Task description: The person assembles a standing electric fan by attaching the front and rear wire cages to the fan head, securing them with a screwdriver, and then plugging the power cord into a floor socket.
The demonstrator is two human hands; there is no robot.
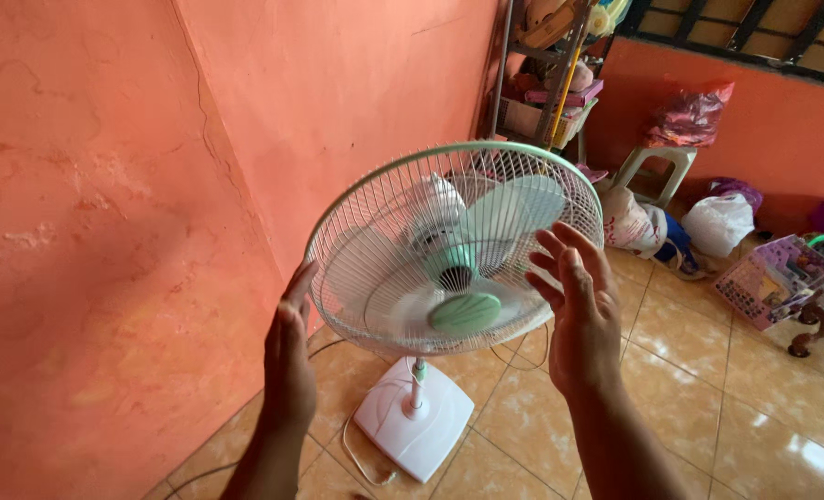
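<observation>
A pedestal fan [453,245] stands on the tiled floor [708,389] close to an orange wall [106,231], its round wire cage tipped back so the front faces up toward the camera. The cage has a pale green rim, and behind the white wires sit pale blades and a green hub cap. A thin white pole runs down from the head to a square white base [416,417], from which a cord [365,463] trails over the tiles. The left hand [289,356] is raised at the cage's left edge, fingers straight and together, palm turned toward the fan; its fingertips are at the rim, though whether they touch it cannot be told. The right hand [578,306] is lifted at the right edge of the cage, fingers spread and slightly curled, overlapping the rim in view. Each hand's grip is loose and open, closed on nothing. Behind the fan, in the corner, is a metal rack [537,83] crowded with items. Farther right a white plastic stool [657,167] carries a red bag [690,116], with more bags [717,222] and a box of toys [773,278] on the floor near it.
</observation>
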